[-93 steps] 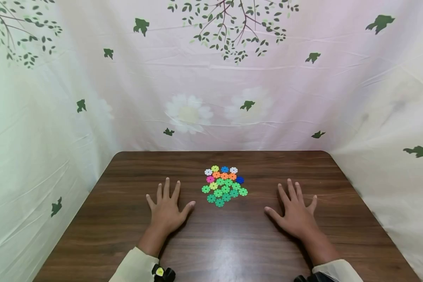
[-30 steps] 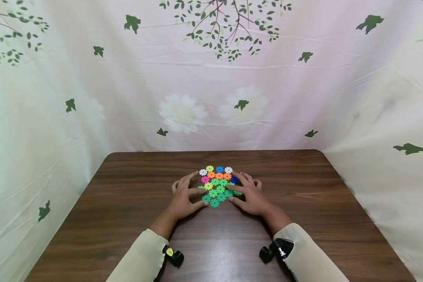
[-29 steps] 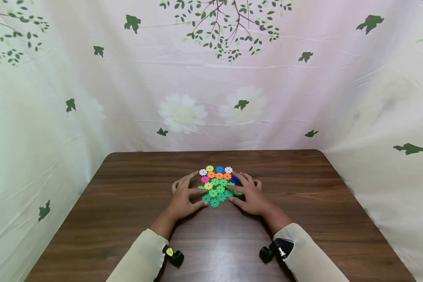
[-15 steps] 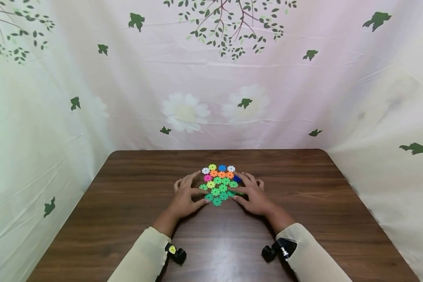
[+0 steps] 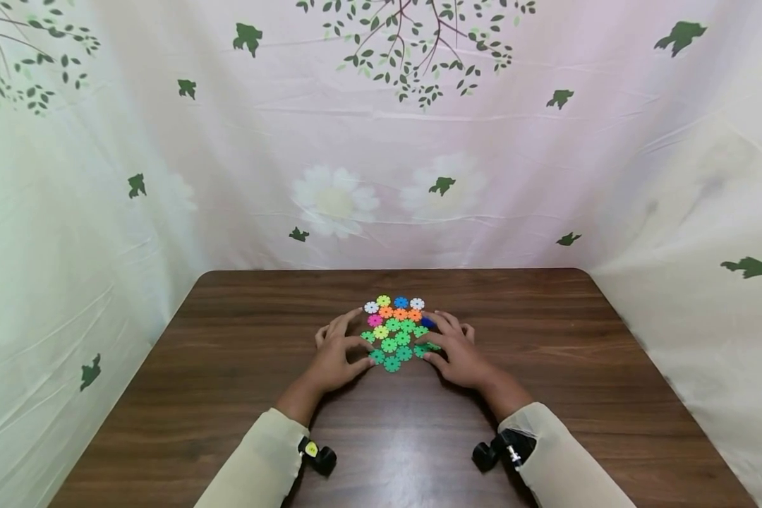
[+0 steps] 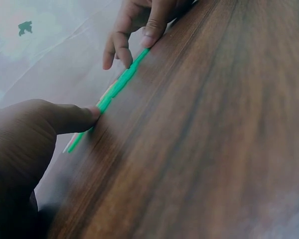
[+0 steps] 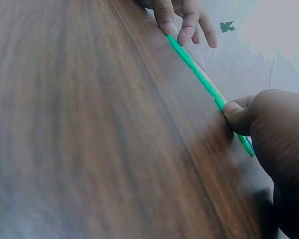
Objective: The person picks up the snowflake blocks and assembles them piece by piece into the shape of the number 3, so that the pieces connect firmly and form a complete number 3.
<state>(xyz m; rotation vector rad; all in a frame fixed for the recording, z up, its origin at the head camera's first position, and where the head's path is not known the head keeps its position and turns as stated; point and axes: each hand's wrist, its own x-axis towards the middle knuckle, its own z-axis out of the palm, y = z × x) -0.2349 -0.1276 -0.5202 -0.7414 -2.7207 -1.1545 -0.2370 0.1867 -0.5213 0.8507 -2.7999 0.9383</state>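
On the brown tabletop [image 5: 197, 381], a flat cluster of colourful flower-shaped discs [image 5: 403, 339] lies near the middle of the far edge. The left hand [image 5: 332, 358] touches its side facing the left edge, the right hand [image 5: 461, 358] its side facing the right.

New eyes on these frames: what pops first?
Most likely the bright cluster of notched discs mid-table toward the far edge, largely green with orange, yellow, white, blue and pink. Next, the left hand and right hand, framing it from either side. Behind the brown table hangs pale cloth printed with green birds.
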